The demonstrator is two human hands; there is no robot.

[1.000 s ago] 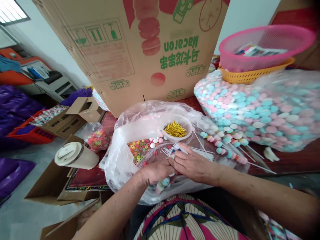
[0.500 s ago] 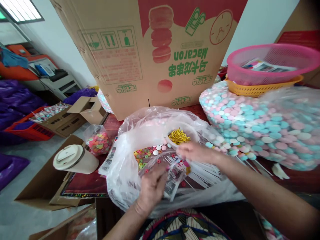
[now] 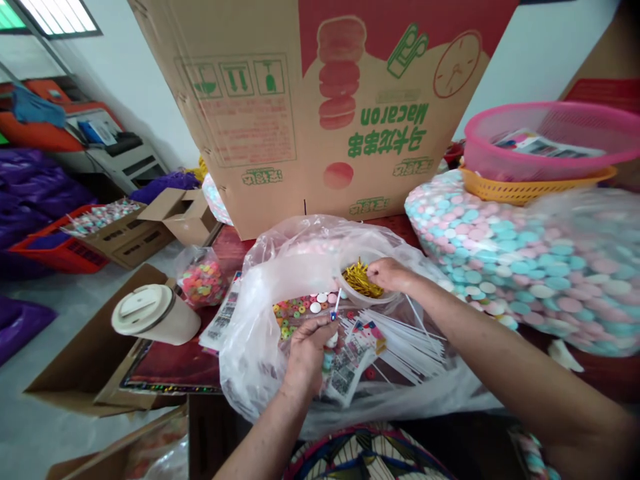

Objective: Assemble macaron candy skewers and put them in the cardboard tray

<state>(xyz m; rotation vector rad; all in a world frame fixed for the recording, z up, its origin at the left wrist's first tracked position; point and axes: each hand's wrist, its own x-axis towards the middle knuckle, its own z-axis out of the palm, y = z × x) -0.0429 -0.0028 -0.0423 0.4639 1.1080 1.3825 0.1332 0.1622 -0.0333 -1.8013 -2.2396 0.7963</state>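
My left hand (image 3: 309, 347) is closed around a wrapped candy skewer. Its white stick (image 3: 339, 299) points up past the thumb, and pale candy shows below the fingers. Gold twist ties (image 3: 361, 280) fill a round translucent bowl (image 3: 383, 300) further back. At the bowl's right side my right hand (image 3: 391, 275) has its fingertips pinched together at the ties; the exact piece between them is too small to see. Printed wrappers (image 3: 350, 363) and a bundle of white sticks (image 3: 407, 347) lie between me and the bowl. Ring-shaped candies (image 3: 289, 319) and white and pink discs lie left of it.
Clear plastic sheeting (image 3: 245, 333) surrounds the work area. A tall Macaron carton (image 3: 280, 147) stands behind. A bag of pastel candies (image 3: 505, 247) lies right, under yellow and pink baskets (image 3: 540, 190). At left are a lidded cup (image 3: 160, 320) and a small candy bag (image 3: 201, 283).
My right hand has moved back and right, from near the bowl's front to the gold ties. My left hand has turned upward, and the skewer's stick now stands up from it.
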